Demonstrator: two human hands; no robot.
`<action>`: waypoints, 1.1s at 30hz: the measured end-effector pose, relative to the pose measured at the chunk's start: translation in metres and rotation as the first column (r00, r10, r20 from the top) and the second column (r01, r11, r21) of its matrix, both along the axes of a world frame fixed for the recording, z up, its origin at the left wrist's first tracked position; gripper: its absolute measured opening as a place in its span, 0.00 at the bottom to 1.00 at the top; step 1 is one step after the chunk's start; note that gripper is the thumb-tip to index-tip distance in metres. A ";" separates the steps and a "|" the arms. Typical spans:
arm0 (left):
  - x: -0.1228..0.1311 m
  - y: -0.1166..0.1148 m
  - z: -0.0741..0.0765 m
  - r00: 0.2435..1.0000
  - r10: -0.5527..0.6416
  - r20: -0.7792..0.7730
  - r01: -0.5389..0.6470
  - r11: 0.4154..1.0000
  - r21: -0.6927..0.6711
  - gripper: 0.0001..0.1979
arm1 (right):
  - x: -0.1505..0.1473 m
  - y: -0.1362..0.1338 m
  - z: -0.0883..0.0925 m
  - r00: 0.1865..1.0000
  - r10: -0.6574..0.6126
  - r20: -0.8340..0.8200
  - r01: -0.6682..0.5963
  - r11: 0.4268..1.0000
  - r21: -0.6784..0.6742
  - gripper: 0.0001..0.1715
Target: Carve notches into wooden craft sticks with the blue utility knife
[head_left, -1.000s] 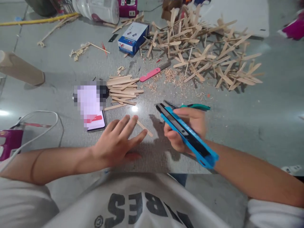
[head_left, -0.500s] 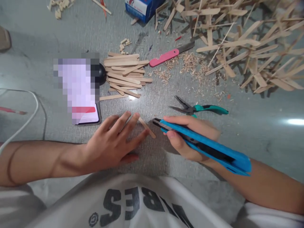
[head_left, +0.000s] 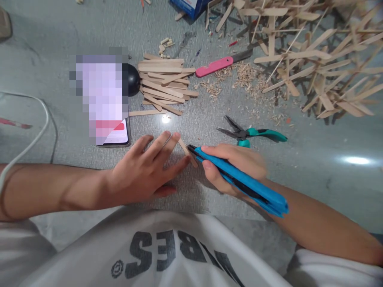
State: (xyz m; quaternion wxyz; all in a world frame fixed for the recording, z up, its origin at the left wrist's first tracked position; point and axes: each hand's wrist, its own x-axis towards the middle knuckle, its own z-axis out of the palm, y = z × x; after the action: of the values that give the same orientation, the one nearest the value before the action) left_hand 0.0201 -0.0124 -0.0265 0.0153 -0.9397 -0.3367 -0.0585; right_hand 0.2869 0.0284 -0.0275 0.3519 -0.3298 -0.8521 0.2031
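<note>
My left hand (head_left: 143,169) lies on the table with its fingers spread, two fingertips holding down a small wooden craft stick (head_left: 183,146). The stick slants between the index and ring fingers, partly covered at its ends. My right hand (head_left: 239,161) is wrapped round a blue utility knife (head_left: 259,189). The knife's black tip rests at or just over the stick's middle, and whether it touches the wood I cannot tell. Just beyond my right hand lie needle-nose pliers (head_left: 243,132) with green handles, jaws apart.
A phone (head_left: 112,137), partly blurred out, lies left, beside a round black object (head_left: 132,79) and a pile of craft sticks (head_left: 163,91). Beyond are a pink-handled blade (head_left: 214,66), wood shavings (head_left: 248,75), glued stick constructions (head_left: 320,56) and a blue box (head_left: 190,7). A white cable (head_left: 46,115) curves at far left.
My right hand has brought the knife leftward, its tip now at the stick. My left hand keeps its place on the stick. The whole view has shifted slightly.
</note>
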 end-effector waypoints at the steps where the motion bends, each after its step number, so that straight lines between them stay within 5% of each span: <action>1: 0.000 0.000 0.000 1.000 -0.004 0.002 0.004 1.000 0.004 0.44 | 0.000 0.000 0.000 1.000 0.008 0.003 -0.008 1.000 -0.003 0.20; 14: 0.001 0.002 0.002 0.999 0.042 -0.024 -0.045 0.990 -0.131 0.43 | -0.002 -0.003 -0.003 1.000 -0.019 -0.023 0.017 0.996 -0.089 0.24; 33: 0.001 0.006 0.006 0.997 0.004 -0.075 -0.011 0.995 -0.098 0.42 | -0.003 -0.002 -0.003 0.999 0.003 -0.033 -0.007 0.995 -0.095 0.27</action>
State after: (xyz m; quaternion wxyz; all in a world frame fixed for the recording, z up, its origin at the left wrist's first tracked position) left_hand 0.0212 -0.0066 -0.0203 -0.0182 -0.9395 -0.3419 -0.0069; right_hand 0.2837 0.0265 -0.0308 0.3491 -0.3407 -0.8365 0.2497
